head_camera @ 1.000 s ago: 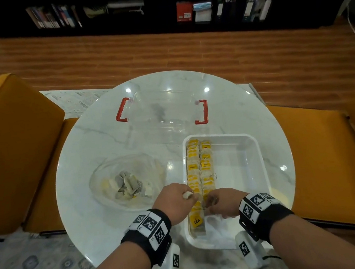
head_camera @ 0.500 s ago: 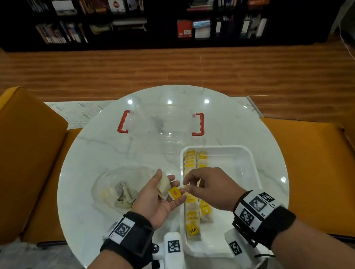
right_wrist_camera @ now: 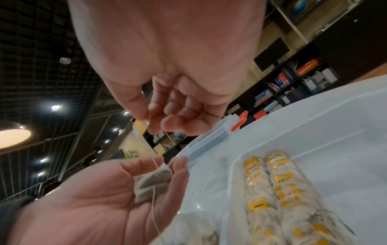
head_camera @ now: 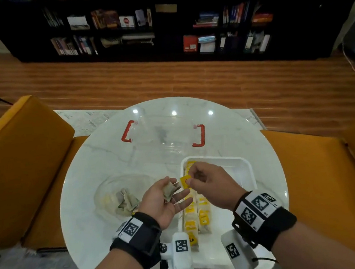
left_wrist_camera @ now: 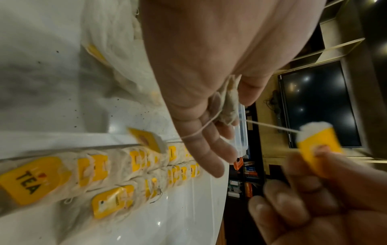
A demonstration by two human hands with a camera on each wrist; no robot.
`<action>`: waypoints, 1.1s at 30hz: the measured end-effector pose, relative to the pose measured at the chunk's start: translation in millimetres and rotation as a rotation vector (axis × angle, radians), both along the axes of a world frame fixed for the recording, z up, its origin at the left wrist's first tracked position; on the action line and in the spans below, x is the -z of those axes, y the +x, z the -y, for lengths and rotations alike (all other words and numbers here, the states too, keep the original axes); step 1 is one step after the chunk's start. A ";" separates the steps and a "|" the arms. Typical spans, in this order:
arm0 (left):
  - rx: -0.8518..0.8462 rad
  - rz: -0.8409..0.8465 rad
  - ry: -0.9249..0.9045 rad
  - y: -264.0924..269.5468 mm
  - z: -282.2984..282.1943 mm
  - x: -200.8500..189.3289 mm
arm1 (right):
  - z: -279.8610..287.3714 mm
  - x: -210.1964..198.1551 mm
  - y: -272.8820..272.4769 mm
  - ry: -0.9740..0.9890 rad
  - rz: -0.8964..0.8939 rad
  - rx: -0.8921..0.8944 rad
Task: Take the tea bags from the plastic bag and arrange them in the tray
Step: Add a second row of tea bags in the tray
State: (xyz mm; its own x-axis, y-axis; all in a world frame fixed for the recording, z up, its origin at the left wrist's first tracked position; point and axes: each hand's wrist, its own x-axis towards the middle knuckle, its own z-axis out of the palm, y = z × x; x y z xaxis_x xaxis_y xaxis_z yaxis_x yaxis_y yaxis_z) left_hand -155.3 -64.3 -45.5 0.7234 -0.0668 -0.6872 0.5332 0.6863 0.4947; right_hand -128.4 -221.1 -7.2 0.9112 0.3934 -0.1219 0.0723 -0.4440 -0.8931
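My left hand (head_camera: 168, 202) lies palm up over the tray's left edge. A tea bag (head_camera: 169, 189) rests on its fingers with the thumb against it, as the left wrist view (left_wrist_camera: 229, 107) and right wrist view (right_wrist_camera: 153, 180) also show. My right hand (head_camera: 193, 181) pinches that bag's yellow tag (head_camera: 185, 181) between thumb and forefinger. The string (left_wrist_camera: 272, 127) runs taut to the tag (left_wrist_camera: 316, 144). Two rows of tea bags (head_camera: 198, 214) lie along the left side of the white tray (head_camera: 246, 164). The clear plastic bag (head_camera: 108, 193) at left holds several more tea bags (head_camera: 126, 201).
A clear container with red handles (head_camera: 163, 133) stands behind the tray on the round marble table (head_camera: 88, 164). Orange seats (head_camera: 23, 160) flank the table on both sides. The tray's right half (right_wrist_camera: 335, 149) holds no bags.
Both hands rose from the tray's near end. The left hand turned palm up with a tea bag on it. The right hand took the tag and drew it away, stretching the string.
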 end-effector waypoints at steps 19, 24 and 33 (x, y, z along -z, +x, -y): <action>0.111 0.212 0.366 6.7 23.4 1.1 | 10.8 -48.5 18.1 0.400 -0.029 0.009; 0.257 0.499 0.727 7.0 2.1 -6.4 | 13.7 -57.6 21.4 0.444 -0.015 0.006; 0.338 0.579 1.304 13.9 -1.0 -14.7 | 10.1 -66.9 27.6 0.515 0.020 -0.009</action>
State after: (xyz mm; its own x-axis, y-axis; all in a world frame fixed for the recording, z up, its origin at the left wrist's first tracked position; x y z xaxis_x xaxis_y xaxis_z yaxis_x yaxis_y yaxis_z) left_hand -141.3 -63.3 -30.8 0.9897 0.1421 -0.0178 0.0899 -0.5195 0.8497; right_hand -100.8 -231.3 59.7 0.9077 0.4058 0.1068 0.0931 0.0534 -0.9942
